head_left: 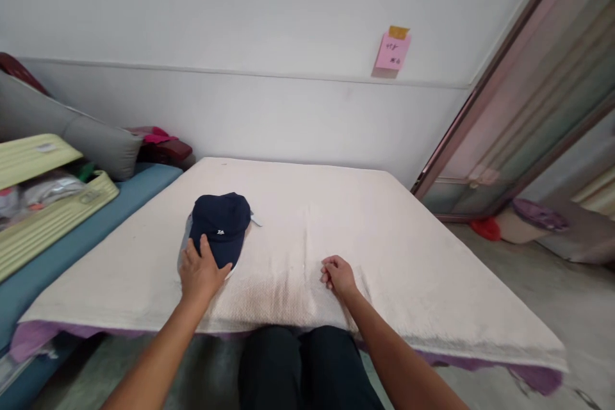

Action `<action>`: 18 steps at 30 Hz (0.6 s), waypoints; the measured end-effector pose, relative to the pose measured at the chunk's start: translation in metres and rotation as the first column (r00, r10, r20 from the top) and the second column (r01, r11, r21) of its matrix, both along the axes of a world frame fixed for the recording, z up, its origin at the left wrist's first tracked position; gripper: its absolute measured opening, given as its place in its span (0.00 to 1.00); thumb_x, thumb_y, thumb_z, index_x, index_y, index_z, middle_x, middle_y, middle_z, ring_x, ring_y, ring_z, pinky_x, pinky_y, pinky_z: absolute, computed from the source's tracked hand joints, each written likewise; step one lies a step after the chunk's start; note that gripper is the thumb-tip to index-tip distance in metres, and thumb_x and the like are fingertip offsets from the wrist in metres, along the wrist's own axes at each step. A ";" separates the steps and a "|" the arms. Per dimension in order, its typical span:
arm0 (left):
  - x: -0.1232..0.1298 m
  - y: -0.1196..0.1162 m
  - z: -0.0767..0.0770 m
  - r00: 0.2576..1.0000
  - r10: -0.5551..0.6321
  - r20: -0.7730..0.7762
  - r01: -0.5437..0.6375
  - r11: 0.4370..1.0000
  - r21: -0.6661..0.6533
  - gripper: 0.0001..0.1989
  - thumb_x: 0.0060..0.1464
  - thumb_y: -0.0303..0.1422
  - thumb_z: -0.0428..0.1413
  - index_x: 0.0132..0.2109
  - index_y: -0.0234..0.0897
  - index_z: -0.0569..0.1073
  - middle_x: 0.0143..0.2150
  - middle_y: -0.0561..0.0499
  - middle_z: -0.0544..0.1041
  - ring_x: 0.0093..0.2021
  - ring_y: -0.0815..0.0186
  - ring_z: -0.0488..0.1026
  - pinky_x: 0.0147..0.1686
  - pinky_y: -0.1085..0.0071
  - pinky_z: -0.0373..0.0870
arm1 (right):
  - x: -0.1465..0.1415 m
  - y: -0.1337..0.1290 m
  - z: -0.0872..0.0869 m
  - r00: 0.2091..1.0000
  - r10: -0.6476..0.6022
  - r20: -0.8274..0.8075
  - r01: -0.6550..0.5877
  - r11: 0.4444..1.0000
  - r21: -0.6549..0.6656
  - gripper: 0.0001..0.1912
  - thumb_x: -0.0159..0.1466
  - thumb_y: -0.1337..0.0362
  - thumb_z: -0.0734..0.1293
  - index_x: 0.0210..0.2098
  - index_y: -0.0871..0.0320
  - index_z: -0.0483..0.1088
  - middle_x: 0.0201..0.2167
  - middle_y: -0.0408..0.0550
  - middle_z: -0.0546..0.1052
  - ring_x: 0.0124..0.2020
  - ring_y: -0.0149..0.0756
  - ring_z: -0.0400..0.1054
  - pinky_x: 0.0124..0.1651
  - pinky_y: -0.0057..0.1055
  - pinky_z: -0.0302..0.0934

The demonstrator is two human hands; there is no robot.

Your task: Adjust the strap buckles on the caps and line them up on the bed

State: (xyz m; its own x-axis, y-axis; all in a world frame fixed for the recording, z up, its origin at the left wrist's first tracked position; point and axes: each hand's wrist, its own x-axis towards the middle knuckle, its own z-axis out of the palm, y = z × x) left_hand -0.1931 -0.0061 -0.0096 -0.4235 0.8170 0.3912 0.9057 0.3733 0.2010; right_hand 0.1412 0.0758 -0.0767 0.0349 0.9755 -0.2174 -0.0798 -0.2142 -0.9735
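A navy blue baseball cap with a small white logo lies left of the middle on the cream cloth, its brim towards me. Some light grey and white material shows from under it at the sides; what it is I cannot tell. My left hand rests on the brim with its fingers spread, the thumb near the brim's right edge. To the right, my right hand lies on the cloth, its fingers loosely curled in and nothing visible in them.
The cream cloth covers a table, with purple fabric hanging below its edge. Beyond stands a white wall bearing a pink note. On the left are a grey cushion and a pale yellow container with packets.
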 end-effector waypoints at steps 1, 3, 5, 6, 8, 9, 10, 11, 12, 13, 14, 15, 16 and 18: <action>0.001 0.001 0.001 1.000 0.006 -0.008 -0.006 1.000 -0.004 0.47 0.48 0.43 0.57 0.66 0.22 0.46 0.65 0.21 0.48 0.64 0.35 0.51 0.55 0.47 0.56 | 0.000 0.000 -0.001 1.000 0.000 -0.011 0.000 1.000 0.005 0.08 0.47 0.67 0.61 0.29 0.58 0.65 0.14 0.37 0.69 0.09 0.24 0.58 0.10 0.19 0.44; 0.002 0.002 0.005 0.999 0.024 -0.022 -0.024 1.000 -0.018 0.47 0.47 0.43 0.57 0.66 0.21 0.47 0.64 0.21 0.50 0.63 0.35 0.53 0.56 0.49 0.56 | 0.000 0.001 -0.004 0.999 -0.002 -0.036 0.002 1.000 0.016 0.08 0.47 0.67 0.60 0.29 0.58 0.64 0.14 0.36 0.69 0.10 0.25 0.59 0.10 0.19 0.45; 0.002 0.002 0.011 0.998 0.060 -0.003 -0.060 0.997 -0.047 0.47 0.46 0.43 0.57 0.66 0.21 0.47 0.63 0.22 0.51 0.62 0.35 0.55 0.55 0.51 0.58 | 0.000 0.001 -0.006 0.998 -0.003 -0.061 0.004 1.000 0.025 0.08 0.47 0.66 0.60 0.29 0.58 0.63 0.15 0.36 0.68 0.10 0.25 0.59 0.09 0.19 0.46; 0.002 0.002 0.014 0.996 0.085 0.022 -0.083 0.994 -0.070 0.48 0.46 0.44 0.57 0.66 0.22 0.47 0.63 0.23 0.51 0.61 0.35 0.57 0.54 0.52 0.60 | 0.000 0.001 -0.007 0.997 -0.001 -0.074 0.003 1.000 0.027 0.08 0.47 0.65 0.60 0.29 0.58 0.63 0.15 0.36 0.68 0.10 0.25 0.60 0.09 0.20 0.46; 0.002 0.003 0.019 0.989 0.130 0.076 -0.119 0.984 -0.131 0.48 0.46 0.45 0.56 0.66 0.23 0.47 0.63 0.24 0.51 0.59 0.35 0.59 0.52 0.52 0.62 | 0.002 0.001 -0.008 0.995 0.007 -0.100 -0.003 0.999 0.033 0.09 0.47 0.65 0.60 0.29 0.57 0.63 0.16 0.36 0.68 0.10 0.26 0.60 0.09 0.20 0.47; 0.002 0.004 0.021 0.985 0.144 0.093 -0.128 0.979 -0.160 0.48 0.46 0.46 0.55 0.66 0.24 0.47 0.63 0.25 0.52 0.59 0.35 0.60 0.52 0.52 0.63 | 0.003 0.001 -0.008 0.994 0.011 -0.113 -0.007 0.999 0.036 0.09 0.47 0.64 0.60 0.29 0.57 0.63 0.16 0.36 0.68 0.10 0.26 0.60 0.09 0.20 0.48; 0.001 0.005 0.022 0.983 0.154 0.103 -0.134 0.974 -0.184 0.48 0.45 0.47 0.55 0.66 0.24 0.48 0.63 0.25 0.52 0.58 0.34 0.61 0.52 0.52 0.63 | 0.005 0.000 -0.008 0.992 0.014 -0.125 -0.009 0.999 0.039 0.09 0.47 0.64 0.61 0.29 0.57 0.63 0.16 0.36 0.68 0.11 0.26 0.61 0.10 0.20 0.48; 0.001 0.006 0.023 0.981 0.161 0.105 -0.137 0.969 -0.205 0.48 0.45 0.47 0.55 0.66 0.24 0.48 0.63 0.26 0.53 0.58 0.34 0.61 0.52 0.51 0.63 | 0.006 0.000 -0.008 0.991 0.017 -0.136 -0.011 0.999 0.042 0.09 0.47 0.64 0.61 0.29 0.57 0.63 0.17 0.37 0.68 0.11 0.26 0.61 0.10 0.21 0.49; 0.000 0.008 0.023 0.981 0.166 0.105 -0.140 0.965 -0.221 0.48 0.46 0.47 0.54 0.66 0.23 0.48 0.63 0.26 0.53 0.58 0.34 0.61 0.52 0.51 0.63 | 0.007 -0.001 -0.007 0.989 0.018 -0.146 -0.012 0.999 0.045 0.09 0.47 0.63 0.61 0.29 0.57 0.63 0.17 0.37 0.68 0.11 0.26 0.61 0.10 0.21 0.49; -0.002 0.009 0.023 0.980 0.168 0.104 -0.141 0.963 -0.232 0.48 0.46 0.47 0.54 0.66 0.23 0.48 0.62 0.25 0.54 0.58 0.33 0.61 0.52 0.51 0.63 | 0.008 -0.001 -0.007 0.988 0.018 -0.154 -0.011 0.999 0.048 0.09 0.48 0.63 0.61 0.29 0.57 0.63 0.17 0.37 0.69 0.11 0.26 0.61 0.10 0.21 0.49; -0.004 0.010 0.022 0.980 0.170 0.102 -0.141 0.961 -0.239 0.48 0.46 0.47 0.54 0.66 0.23 0.48 0.62 0.25 0.54 0.58 0.33 0.61 0.52 0.50 0.63 | 0.009 -0.002 -0.007 0.987 0.017 -0.160 -0.008 0.999 0.052 0.09 0.48 0.62 0.62 0.29 0.57 0.63 0.17 0.37 0.69 0.12 0.27 0.62 0.10 0.21 0.49; -0.008 0.011 0.022 0.981 0.168 0.101 -0.140 0.960 -0.241 0.47 0.46 0.47 0.54 0.66 0.23 0.48 0.62 0.25 0.54 0.57 0.33 0.62 0.52 0.50 0.64 | 0.009 -0.002 -0.007 0.986 0.016 -0.165 -0.007 0.998 0.056 0.09 0.47 0.62 0.62 0.29 0.57 0.63 0.17 0.37 0.69 0.12 0.27 0.62 0.10 0.21 0.49; -0.013 0.011 0.021 0.982 0.160 0.099 -0.133 0.962 -0.236 0.47 0.46 0.46 0.54 0.66 0.23 0.48 0.62 0.24 0.54 0.58 0.33 0.62 0.51 0.50 0.64 | 0.010 -0.002 -0.006 0.985 0.016 -0.169 -0.006 0.998 0.060 0.09 0.47 0.62 0.61 0.29 0.57 0.63 0.17 0.37 0.69 0.12 0.27 0.62 0.10 0.21 0.50; -0.025 0.009 0.022 0.986 0.131 0.105 -0.108 0.973 -0.203 0.44 0.47 0.43 0.54 0.65 0.23 0.50 0.62 0.24 0.54 0.59 0.35 0.61 0.51 0.52 0.64 | 0.011 -0.003 -0.005 0.984 0.019 -0.176 -0.007 0.998 0.067 0.09 0.47 0.62 0.61 0.29 0.57 0.63 0.17 0.37 0.69 0.12 0.27 0.62 0.11 0.21 0.50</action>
State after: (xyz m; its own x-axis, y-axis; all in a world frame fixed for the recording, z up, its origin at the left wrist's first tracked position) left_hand -0.2183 0.0026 0.0127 -0.5559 0.8135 0.1708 0.8268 0.5199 0.2147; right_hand 0.1518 0.0728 -0.0819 -0.0113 0.9880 -0.1541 -0.2487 -0.1521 -0.9566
